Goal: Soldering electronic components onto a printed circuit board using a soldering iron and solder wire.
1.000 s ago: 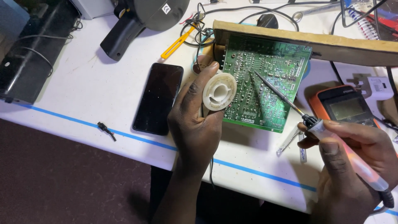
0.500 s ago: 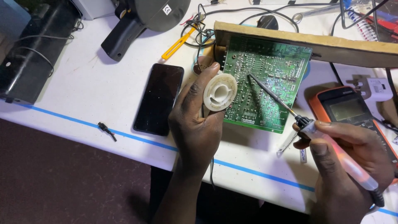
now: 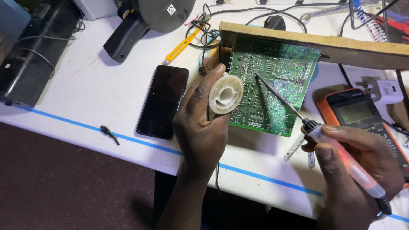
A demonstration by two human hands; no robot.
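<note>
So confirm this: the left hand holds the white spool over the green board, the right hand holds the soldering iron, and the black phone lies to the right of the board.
Not quite. The head view shows the black phone lying to the left of the green board, not the right. The rest holds: the left hand holds the white spool and the right hand holds the soldering iron.

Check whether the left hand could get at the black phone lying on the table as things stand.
Probably not right away: the left hand is closed around a white spool, so its fingers are occupied. The phone itself lies uncovered just beside that hand on the white table, with nothing between them.
</note>
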